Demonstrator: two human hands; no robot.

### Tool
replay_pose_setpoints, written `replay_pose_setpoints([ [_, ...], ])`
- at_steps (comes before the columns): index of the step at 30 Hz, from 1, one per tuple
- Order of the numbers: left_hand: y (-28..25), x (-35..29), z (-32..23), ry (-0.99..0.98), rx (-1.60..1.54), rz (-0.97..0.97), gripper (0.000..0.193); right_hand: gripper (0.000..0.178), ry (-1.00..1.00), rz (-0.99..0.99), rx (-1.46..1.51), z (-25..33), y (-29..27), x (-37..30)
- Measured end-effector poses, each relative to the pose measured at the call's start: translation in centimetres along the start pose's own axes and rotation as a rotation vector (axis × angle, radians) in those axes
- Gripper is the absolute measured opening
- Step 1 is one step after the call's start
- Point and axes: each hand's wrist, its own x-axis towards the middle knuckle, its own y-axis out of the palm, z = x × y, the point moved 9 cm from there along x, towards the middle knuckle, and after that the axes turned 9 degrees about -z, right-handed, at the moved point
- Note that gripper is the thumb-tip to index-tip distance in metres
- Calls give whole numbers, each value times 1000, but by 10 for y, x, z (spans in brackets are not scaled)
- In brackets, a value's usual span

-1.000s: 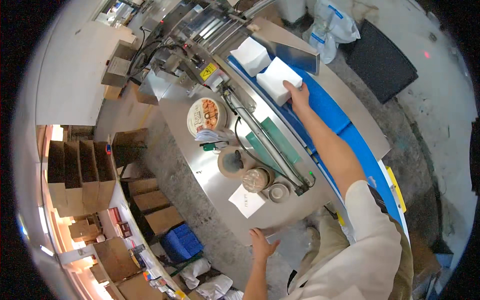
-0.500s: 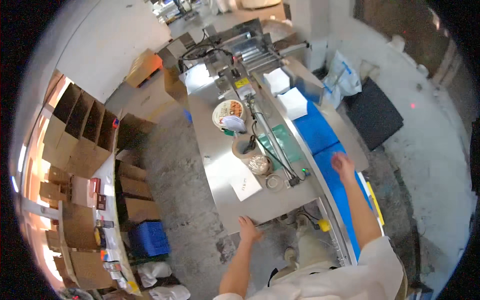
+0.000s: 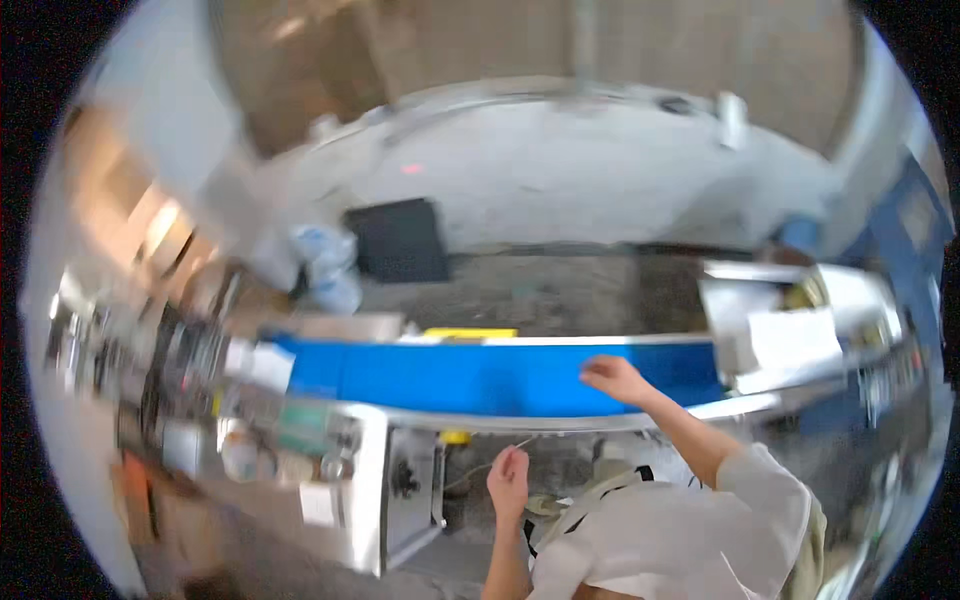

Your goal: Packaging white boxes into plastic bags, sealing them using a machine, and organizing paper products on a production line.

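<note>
My right hand is over the blue conveyor belt, its fingers loosely stretched toward the left and nothing visible in them. Whether it touches the belt I cannot tell. Lower and further left, my left hand is raised in front of my body, close to the belt's near metal rail. Its fingers look bent and are smeared by motion, so what they hold, if anything, does not show. White sheets or packets lie at the belt's left end.
A steel worktable stands left, carrying a white card, tape rolls and a round tub. White paper and a pale box-like unit are at the belt's right end. A black panel and white bag lie beyond the belt.
My view has swung right, so the belt now runs across in front of me. My left hand has left the worktable's corner. My right hand remains over the belt.
</note>
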Motion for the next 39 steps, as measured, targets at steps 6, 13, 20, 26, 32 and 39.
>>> replay_pose_setpoints([
  [6,231,-36,-14,-179,-15,521,52,44,-59,-104,132,-12,-216,-78],
  [13,450,-98,-13,-492,7,741,83,39,-21,-1066,-104,-111,-609,-226],
  [20,533,-148,-21,-624,-120,1099,64,68,581,-566,-241,-245,-671,-220],
  [26,511,-132,-23,-736,-194,960,57,73,581,-529,-206,-202,-617,-201],
  [32,428,-77,-39,-506,-183,765,56,53,-109,-789,-132,-32,-525,-147],
  [39,227,-34,-80,-396,-547,607,64,63,486,11,666,-54,-165,-45],
])
